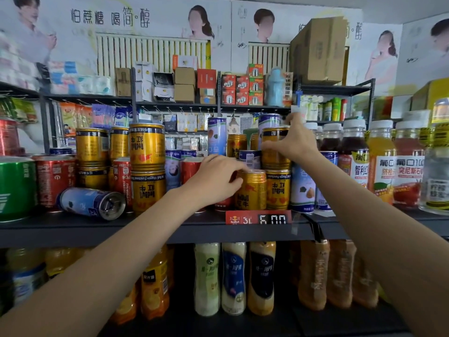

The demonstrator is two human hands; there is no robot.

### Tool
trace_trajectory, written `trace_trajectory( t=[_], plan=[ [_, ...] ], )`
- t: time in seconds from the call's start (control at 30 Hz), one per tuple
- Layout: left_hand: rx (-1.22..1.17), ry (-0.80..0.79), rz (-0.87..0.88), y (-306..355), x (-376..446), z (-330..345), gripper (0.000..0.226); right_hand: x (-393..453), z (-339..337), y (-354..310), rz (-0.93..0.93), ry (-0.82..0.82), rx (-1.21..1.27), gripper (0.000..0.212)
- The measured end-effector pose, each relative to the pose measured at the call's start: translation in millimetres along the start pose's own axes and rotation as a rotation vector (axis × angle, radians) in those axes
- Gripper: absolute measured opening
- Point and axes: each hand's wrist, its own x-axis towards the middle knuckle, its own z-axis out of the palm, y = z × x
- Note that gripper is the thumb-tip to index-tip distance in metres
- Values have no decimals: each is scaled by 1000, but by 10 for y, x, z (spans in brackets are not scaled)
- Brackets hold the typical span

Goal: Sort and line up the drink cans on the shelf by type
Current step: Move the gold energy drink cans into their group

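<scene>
— Shop shelf (150, 229), what's on it?
— Gold, red and blue cans, mixed; one blue can (91, 203) lies on its side at left.
— Hands?
— Left hand (216, 178) curls around a low gold can (251, 190), mid-shelf. Right hand (291, 139), fingers spread, grips a stacked gold can (274, 148) above.

- The gold cans (147, 147) are shiny metal with smooth sides.
- The blue can (91, 203) lying on its side has a bare silver metal end.
- The shelf (97, 229) looks dark and matt.
- The big box (318, 49) far right is plain brown cardboard.
</scene>
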Motion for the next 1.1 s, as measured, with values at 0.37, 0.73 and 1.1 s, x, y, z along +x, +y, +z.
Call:
trace_trajectory(
  t=[0.37,0.73,1.1],
  plan=[
    [-1838,55,-484,429,360,-187,26,-279,-673,-17,134,-314,991,73],
    [-1659,121,-333,541,524,-166,57,-569,-691,251,-550,59,159,94],
    [-434,-4,-253,492,776,17,37,-635,-840,1034,-60,182,77,97]
  ],
)
